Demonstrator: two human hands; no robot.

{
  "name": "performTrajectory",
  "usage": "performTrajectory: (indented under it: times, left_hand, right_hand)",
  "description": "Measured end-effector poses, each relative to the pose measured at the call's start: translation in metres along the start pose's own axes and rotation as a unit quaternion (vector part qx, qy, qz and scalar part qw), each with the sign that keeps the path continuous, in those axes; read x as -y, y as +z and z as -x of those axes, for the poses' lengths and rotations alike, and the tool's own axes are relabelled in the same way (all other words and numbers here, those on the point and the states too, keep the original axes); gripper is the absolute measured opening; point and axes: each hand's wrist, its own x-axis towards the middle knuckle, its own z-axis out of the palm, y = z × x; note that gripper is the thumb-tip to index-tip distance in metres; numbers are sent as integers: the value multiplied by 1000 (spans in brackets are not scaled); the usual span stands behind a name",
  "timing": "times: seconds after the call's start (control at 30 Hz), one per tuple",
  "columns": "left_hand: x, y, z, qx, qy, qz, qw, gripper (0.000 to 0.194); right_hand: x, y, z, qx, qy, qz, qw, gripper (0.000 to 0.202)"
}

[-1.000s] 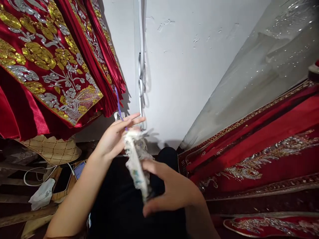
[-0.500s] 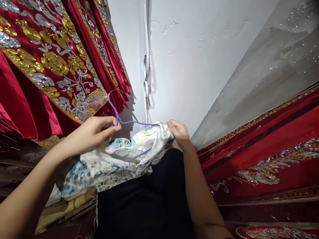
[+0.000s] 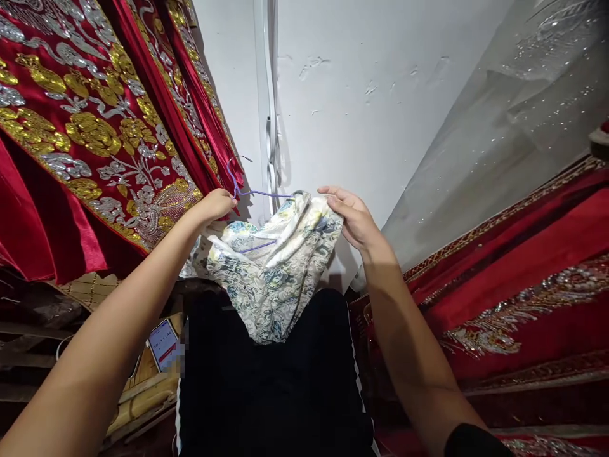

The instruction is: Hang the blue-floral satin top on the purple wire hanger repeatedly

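Note:
A purple wire hanger (image 3: pixel 259 193) runs through the neckline of a white garment with a blue, yellow and grey floral pattern (image 3: pixel 276 279). My left hand (image 3: pixel 216 206) is closed at the hanger's neck, just below its hook; its fingertips are partly hidden. At the opposite shoulder, my right hand (image 3: pixel 352 216) pinches the fabric between thumb and fingers. The garment hangs from between both hands in front of my black-clothed lap, its lower part tapering downward. A lower stretch of the hanger shows inside the neck opening.
Red garments with gold and silver embroidery (image 3: pixel 95 139) hang at the left. More red embroidered cloth (image 3: pixel 514 279) and sheer sparkling white fabric (image 3: pixel 476 152) fill the right. A white wall (image 3: pixel 342 139) stands ahead. A lit phone (image 3: pixel 163 343) lies at the lower left.
Both hands have lifted the garment up and away from my body. Its lower part now hangs down and spreads open, and the phone at the lower left has come into view.

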Motion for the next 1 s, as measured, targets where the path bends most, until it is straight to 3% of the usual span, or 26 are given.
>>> performTrajectory:
  times: [0.1,0.17,0.3,0.4,0.5,0.57,0.67,0.77,0.9,1.0]
  left_hand:
    - [-15,8,-13,26,-38,38,998,21]
    - [-32,15,-12,41,-30,46,998,20]
    - [-66,29,7,17,97,30,995,5]
    - [-76,40,38,-43,199,-15,979,9]
    - [-62,60,79,-160,286,-53,943,17]
    - [-43,83,105,-227,307,-52,923,17]
    - [-13,122,134,-98,309,-99,941,21]
    - [2,148,144,-63,267,-146,951,33]
    - [7,153,142,-81,274,-144,947,47]
    - [13,149,139,-64,296,-186,935,52]
  right_hand:
    - [-9,-12,-12,-22,-22,-31,999,37]
    - [-17,-25,-18,-74,-41,-55,995,36]
    - [-34,-58,-7,-156,-65,-79,982,35]
    - [-50,-73,17,-191,-71,-83,975,32]
    - [-69,-69,38,-216,-63,-78,971,28]
    - [-79,-61,42,-223,-50,-91,969,27]
    - [-90,-52,36,-214,-30,-126,968,28]
    - [-96,-53,27,-227,-27,-123,966,29]
    - [-103,-62,25,-266,-36,-89,959,30]
    - [-109,-67,21,-243,-38,-80,966,30]
